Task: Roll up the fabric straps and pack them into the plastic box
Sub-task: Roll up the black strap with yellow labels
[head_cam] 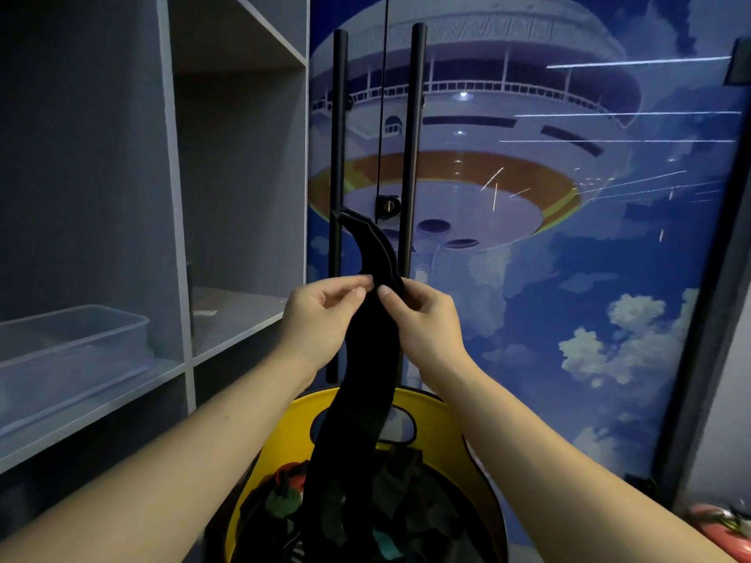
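Two forearms reach up from below; the left hand (pixel 325 314) and right hand (pixel 422 319) each pinch one black fabric strap (pixel 365 351), its tail trailing into one yellow bin (pixel 455 432). One clear plastic box (pixel 73 359) sits on the shelf (pixel 101 404) at left.

Strap (pixel 367 359) lower end lost among blurry clothes in the yellow bucket (pixel 447 420) below my hands. Bucket bottom cut off by frame. Clear plastic box (pixel 81 347), far left of my left hand (pixel 325 314), cropped at edge.
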A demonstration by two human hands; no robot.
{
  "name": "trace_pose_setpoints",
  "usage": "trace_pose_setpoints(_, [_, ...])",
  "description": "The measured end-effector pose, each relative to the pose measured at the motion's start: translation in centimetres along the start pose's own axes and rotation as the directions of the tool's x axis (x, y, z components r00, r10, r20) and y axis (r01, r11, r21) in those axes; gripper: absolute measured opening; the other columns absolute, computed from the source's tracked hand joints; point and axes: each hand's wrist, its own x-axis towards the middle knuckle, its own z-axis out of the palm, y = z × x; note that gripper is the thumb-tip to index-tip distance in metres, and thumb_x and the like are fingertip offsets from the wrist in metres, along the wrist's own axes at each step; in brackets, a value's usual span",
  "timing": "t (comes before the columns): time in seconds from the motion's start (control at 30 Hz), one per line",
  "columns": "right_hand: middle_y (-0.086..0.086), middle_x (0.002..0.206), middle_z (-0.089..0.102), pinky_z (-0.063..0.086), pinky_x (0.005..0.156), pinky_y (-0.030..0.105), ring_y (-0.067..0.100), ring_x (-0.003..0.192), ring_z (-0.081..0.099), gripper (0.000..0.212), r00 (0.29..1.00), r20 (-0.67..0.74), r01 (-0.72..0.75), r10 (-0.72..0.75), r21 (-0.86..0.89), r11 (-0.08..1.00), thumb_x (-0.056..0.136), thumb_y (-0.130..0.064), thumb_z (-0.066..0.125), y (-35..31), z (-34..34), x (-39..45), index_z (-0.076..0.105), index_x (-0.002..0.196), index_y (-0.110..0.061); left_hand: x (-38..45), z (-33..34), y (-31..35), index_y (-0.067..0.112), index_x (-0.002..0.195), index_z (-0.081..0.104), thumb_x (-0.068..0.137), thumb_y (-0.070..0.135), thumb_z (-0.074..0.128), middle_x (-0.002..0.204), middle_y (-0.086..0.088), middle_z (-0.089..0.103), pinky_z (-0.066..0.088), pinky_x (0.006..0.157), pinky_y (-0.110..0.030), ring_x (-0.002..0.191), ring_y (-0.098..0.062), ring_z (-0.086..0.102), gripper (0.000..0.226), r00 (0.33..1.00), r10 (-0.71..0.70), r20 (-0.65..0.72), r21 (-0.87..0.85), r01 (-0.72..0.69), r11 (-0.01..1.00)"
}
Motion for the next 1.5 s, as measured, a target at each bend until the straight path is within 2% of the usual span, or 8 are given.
trace_pose_setpoints(0.13, [0.000, 0.097, 0.078, 0.058, 0.093, 0.047, 0.018, 0.096, 0.074, 0.018, 1.000, -0.019, -0.020, 0.021, 0.047, 0.999, 0.093, -0.024, 0.072, 0.4, -0.7, 0.6, 0.076, 0.110, -0.018, 0.9, -0.7, -0.4, 0.028, 0.095, 0.077, 0.087, 0.020, 0.079, 0.093, 0.011, 0.078, 0.055, 0.085, -0.022, 0.093, -0.004, 0.071, 0.012, 0.990, -0.044, -0.134, 0.043, 0.051, 0.998])
trace_pose_setpoints(0.23, [0.005, 0.101, 0.078, 0.057, 0.094, 0.038, 0.020, 0.098, 0.074, 0.018, 0.997, 0.042, -0.070, 0.065, 0.142, 0.987, 0.093, -0.017, 0.072, 0.2, -1.5, 1.0, 0.075, 0.110, -0.012, 1.1, -1.2, -0.5, 0.024, 0.102, 0.071, 0.083, 0.030, 0.082, 0.096, 0.008, 0.073, 0.049, 0.077, -0.023, 0.093, -0.006, 0.066, 0.023, 0.978, -0.093, -0.185, 0.088, 0.111, 0.990])
trace_pose_setpoints(0.4, [0.013, 0.100, 0.077, 0.059, 0.085, 0.035, 0.026, 0.096, 0.074, 0.022, 0.988, 0.082, -0.146, 0.131, 0.217, 0.965, 0.090, -0.014, 0.074, 0.2, -2.8, 1.6, 0.073, 0.110, -0.005, 1.6, -1.6, -1.3, 0.028, 0.108, 0.076, 0.091, 0.033, 0.073, 0.103, 0.009, 0.077, 0.047, 0.090, -0.027, 0.103, -0.009, 0.066, 0.019, 0.975, -0.217, 0.055, 0.024, 0.216, 0.976])
trace_pose_setpoints(0.57, [0.010, 0.102, 0.077, 0.058, 0.077, 0.026, 0.022, 0.096, 0.075, 0.029, 0.984, 0.062, -0.178, 0.169, 0.202, 0.963, 0.090, -0.018, 0.075, 0.5, -3.7, 0.8, 0.071, 0.116, -0.006, 1.1, -0.6, -1.5, 0.018, 0.114, 0.075, 0.094, 0.026, 0.070, 0.104, 0.002, 0.078, 0.053, 0.101, -0.038, 0.104, -0.016, 0.072, 0.023, 0.970, -0.193, 0.145, 0.073, 0.184, 0.980])
trace_pose_setpoints(0.83, [0.006, 0.093, 0.078, 0.060, 0.081, 0.033, 0.015, 0.086, 0.075, 0.027, 0.986, 0.041, -0.154, 0.159, -0.106, 0.982, 0.094, -0.033, 0.070, 2.6, -5.2, -2.3, 0.075, 0.103, -0.008, -2.3, 1.3, -2.3, 0.012, 0.107, 0.072, 0.094, 0.019, 0.071, 0.098, -0.007, 0.078, 0.061, 0.088, -0.041, 0.096, -0.025, 0.075, 0.015, 0.948, -0.312, 0.065, 0.070, 0.308, 0.949])
trace_pose_setpoints(1.0, [0.007, 0.092, 0.075, 0.059, 0.075, 0.041, 0.019, 0.077, 0.073, 0.026, 0.985, 0.145, -0.022, 0.089, -0.412, 0.911, 0.101, -0.041, 0.058, 4.1, -5.8, -4.3, 0.063, 0.110, -0.017, -4.5, 1.3, -4.2, 0.027, 0.104, 0.057, 0.100, 0.039, 0.059, 0.098, -0.007, 0.074, 0.060, 0.084, -0.055, 0.094, -0.026, 0.072, 0.013, 0.939, -0.327, 0.106, 0.282, 0.287, 0.915])
trace_pose_setpoints(1.2, [0.013, 0.086, 0.072, 0.058, 0.072, 0.053, 0.027, 0.068, 0.071, 0.023, 0.974, 0.208, 0.024, 0.084, -0.470, 0.882, 0.103, -0.038, 0.053, 5.0, -5.6, -6.8, 0.056, 0.111, -0.016, -7.0, 0.3, -6.0, 0.035, 0.095, 0.049, 0.097, 0.053, 0.052, 0.096, -0.010, 0.068, 0.057, 0.081, -0.062, 0.091, -0.035, 0.069, 0.018, 0.937, -0.320, 0.141, 0.425, 0.235, 0.874])
trace_pose_setpoints(1.5, [0.014, 0.082, 0.070, 0.061, 0.055, 0.044, 0.026, 0.059, 0.071, 0.021, 0.968, 0.200, -0.056, 0.150, -0.414, 0.909, 0.103, -0.038, 0.053, 7.4, -4.9, -8.3, 0.055, 0.109, -0.017, -8.3, 0.2, -7.9, 0.017, 0.109, 0.053, 0.103, 0.042, 0.051, 0.105, -0.018, 0.069, 0.052, 0.089, -0.051, 0.100, -0.036, 0.066, 0.026, 0.927, -0.347, 0.140, 0.423, 0.261, 0.868])
